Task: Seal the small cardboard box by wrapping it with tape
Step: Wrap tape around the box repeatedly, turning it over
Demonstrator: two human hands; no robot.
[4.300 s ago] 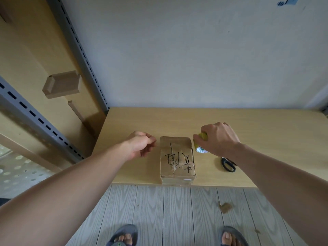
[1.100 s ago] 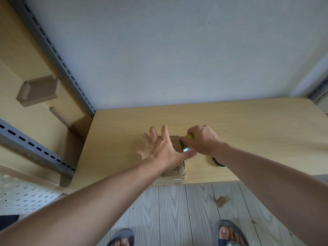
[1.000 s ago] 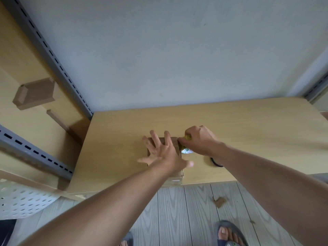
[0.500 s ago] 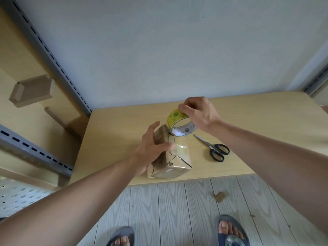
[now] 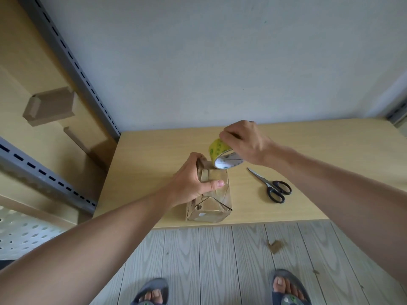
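cardboard box stands near the table front edge, gripped by the left hand; the right hand pinches the tape roll just above it, scissors beside.

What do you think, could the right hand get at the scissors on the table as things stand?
Probably yes. The scissors lie on the table, right of the cardboard box, with nothing on them, near the right hand. That hand grips the tape roll, though, so it would need freeing first.
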